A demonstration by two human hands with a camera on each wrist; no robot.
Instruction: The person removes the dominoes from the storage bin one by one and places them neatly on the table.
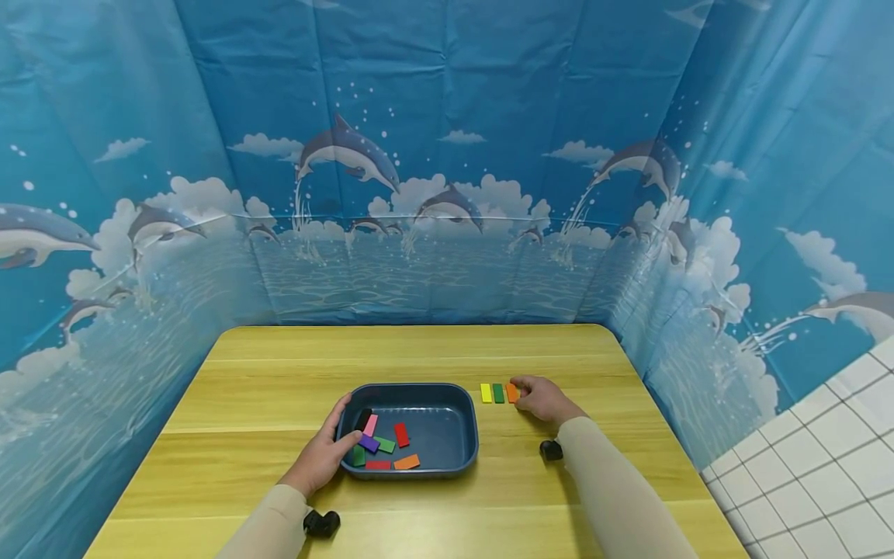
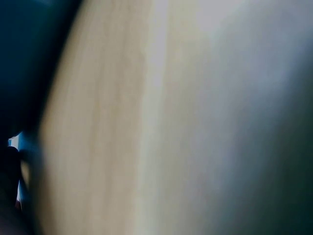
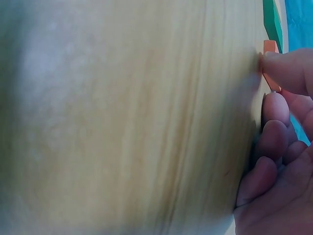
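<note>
- the right hand (image 1: 548, 400) pinches the orange block (image 1: 512, 393) between thumb and finger, the gap between them no wider than the block.
- just beyond those fingertips, to their left, lies the green block (image 1: 499, 394), then the yellow block (image 1: 486, 394); a small slip or sideways twist of the pinch could knock the orange block into the green one and spoil the row.
- if the thumb let go unevenly, the orange block could turn askew.
- the left hand (image 1: 321, 458) grips the near-left side of the tray (image 1: 441, 436), thumb over the rim, fingers around the outer wall; a tug from it could drag the tray and slide the pieces inside.
- right by the left thumb's tip is the purple block (image 1: 369, 443), resting against other pieces; a stray press could tip it.
- whether the left thumb touches the purple block or only hovers over it, i cannot tell.
- part of the orange block is hidden under the right fingertips, and whether it lies flat on the table (image 1: 531, 501) is hard to make out.
- the left wrist view is blurred and shows no clear fingers; in the right wrist view, block and fingertips crowd the right edge, the green piece cut off at the top.
</note>
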